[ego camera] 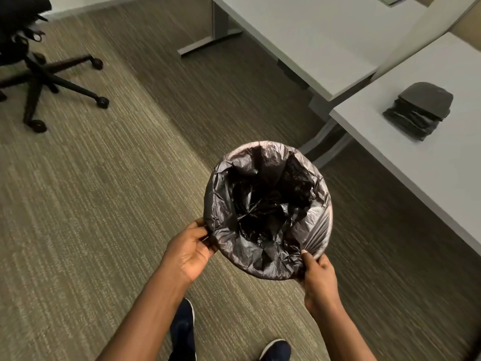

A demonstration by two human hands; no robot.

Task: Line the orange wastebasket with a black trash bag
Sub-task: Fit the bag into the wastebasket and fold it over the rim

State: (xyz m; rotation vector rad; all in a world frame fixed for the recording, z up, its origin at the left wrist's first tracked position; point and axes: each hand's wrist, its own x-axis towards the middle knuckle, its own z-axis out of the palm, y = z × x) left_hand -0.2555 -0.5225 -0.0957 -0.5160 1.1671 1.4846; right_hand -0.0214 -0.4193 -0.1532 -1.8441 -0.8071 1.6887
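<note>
A round wastebasket is held above the carpet, seen from straight above. A black trash bag (263,204) fills its inside and folds over the whole rim, so the basket's orange wall is hidden; only a pale strip of rim (328,201) shows through the stretched film at the right. My left hand (188,250) grips the bag-covered rim at the lower left. My right hand (318,276) grips the rim at the lower right, thumb pressed on the taut plastic.
A stack of folded black bags (419,110) lies on the white desk (442,162) at the right. A second desk (307,35) stands behind it. A black office chair (39,76) is at the far left. My shoes (182,332) are on the carpet below.
</note>
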